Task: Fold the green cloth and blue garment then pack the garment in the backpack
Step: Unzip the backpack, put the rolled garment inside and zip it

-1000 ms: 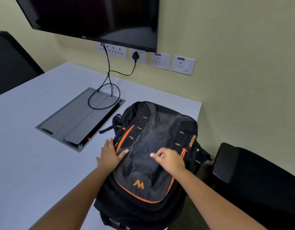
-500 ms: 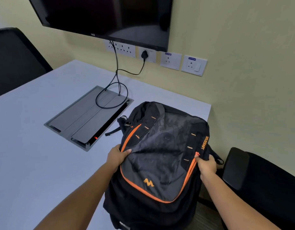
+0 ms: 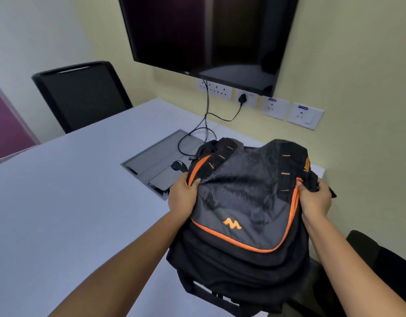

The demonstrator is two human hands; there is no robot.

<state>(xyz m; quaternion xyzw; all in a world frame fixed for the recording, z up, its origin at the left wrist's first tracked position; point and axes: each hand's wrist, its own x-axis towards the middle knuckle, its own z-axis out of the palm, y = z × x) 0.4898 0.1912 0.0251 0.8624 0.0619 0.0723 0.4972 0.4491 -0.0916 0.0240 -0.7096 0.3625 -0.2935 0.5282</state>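
Fingers of the left hand (image 3: 182, 197) and right hand (image 3: 315, 200) curl round the backpack (image 3: 241, 216) at nine and three o'clock — it sits on the bench (image 3: 71, 202) edge, apparently closed. No cloth or garment shows — packing looks finished.

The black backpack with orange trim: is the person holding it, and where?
Yes. Both hands grip the black backpack with orange trim by its sides: the left hand on the left edge, the right hand on the right edge.
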